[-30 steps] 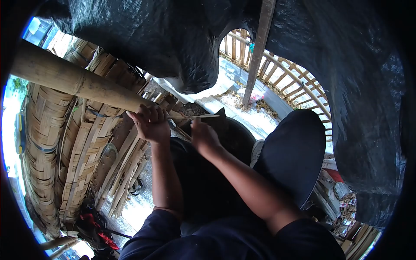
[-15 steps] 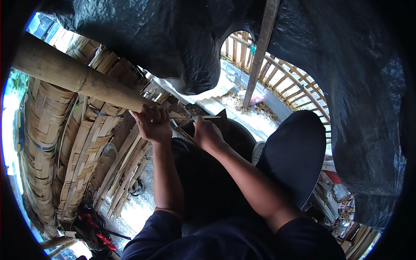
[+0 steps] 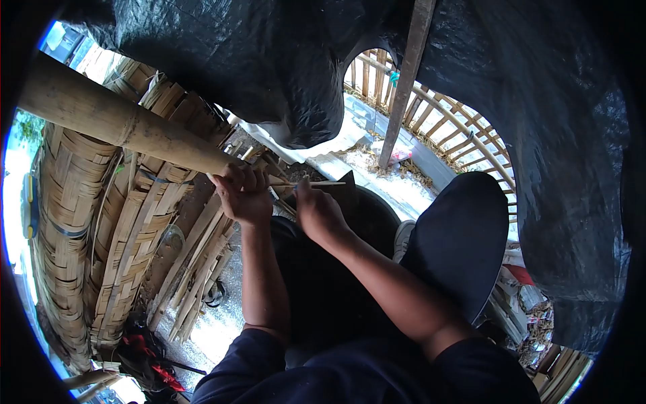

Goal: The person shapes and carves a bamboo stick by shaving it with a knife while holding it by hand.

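My left hand is closed round a thin pale stick, just beside the lower end of a thick bamboo pole. The thin stick sticks out to the right of that hand and passes my right hand. My right hand is closed at the stick, with its thumb up against it; whether it holds a tool as well is hidden. Below the hands is my dark-clothed lap, with a dark round container just beyond.
Rolls of woven bamboo stand at the left, with split bamboo strips beside them. Black plastic sheeting hangs above and right. A narrow post slants down before a bamboo fence. A red and black bundle lies lower left.
Both hands stay close together at the stick. My left hand has shifted slightly right; my right hand has made small movements along the stick.
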A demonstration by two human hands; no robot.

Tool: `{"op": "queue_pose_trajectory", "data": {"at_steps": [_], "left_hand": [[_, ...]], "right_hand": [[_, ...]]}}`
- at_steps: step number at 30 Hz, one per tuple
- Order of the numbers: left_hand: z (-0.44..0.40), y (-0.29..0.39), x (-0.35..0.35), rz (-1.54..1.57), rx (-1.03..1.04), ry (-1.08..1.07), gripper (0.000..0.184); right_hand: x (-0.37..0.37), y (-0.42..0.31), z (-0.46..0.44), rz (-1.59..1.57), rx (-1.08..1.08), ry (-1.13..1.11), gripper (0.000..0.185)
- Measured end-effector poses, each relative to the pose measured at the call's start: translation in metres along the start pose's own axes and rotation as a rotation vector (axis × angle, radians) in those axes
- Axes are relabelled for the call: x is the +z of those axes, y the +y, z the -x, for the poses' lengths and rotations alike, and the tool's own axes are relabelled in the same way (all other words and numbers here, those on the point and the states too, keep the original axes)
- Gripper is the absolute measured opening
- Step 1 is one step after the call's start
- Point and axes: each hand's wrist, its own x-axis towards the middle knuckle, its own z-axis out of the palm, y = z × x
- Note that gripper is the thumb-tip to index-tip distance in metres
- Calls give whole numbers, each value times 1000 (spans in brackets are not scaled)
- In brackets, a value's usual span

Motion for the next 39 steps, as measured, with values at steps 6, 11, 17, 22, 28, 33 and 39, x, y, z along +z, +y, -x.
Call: {"op": "queue_pose_trajectory", "data": {"at_steps": [6,11,17,22,28,33,39], "left_hand": [[1,1,-1,3,0,-21,48],[1,2,-4,19,13,-28,48],[-1,3,-5,-12,12,-28,48],[1,1,-4,28,-49,-17,48],[3,-1,1,5,-33,-59,48],[0,1,3,-22,-34,9,49],[-3,0,-1,-49,-14,-10,49]], "right_hand": [[6,12,-1,21,47,5,16],[8,19,5,9,128,-56,17],[-4,12,2,-7,125,-111,21],[-10,13,4,-52,179,-144,22],[7,22,15,29,32,-83,16],[-2,22,23,75,-33,-12,14],[-36,3,23,67,156,-111,11]]}}
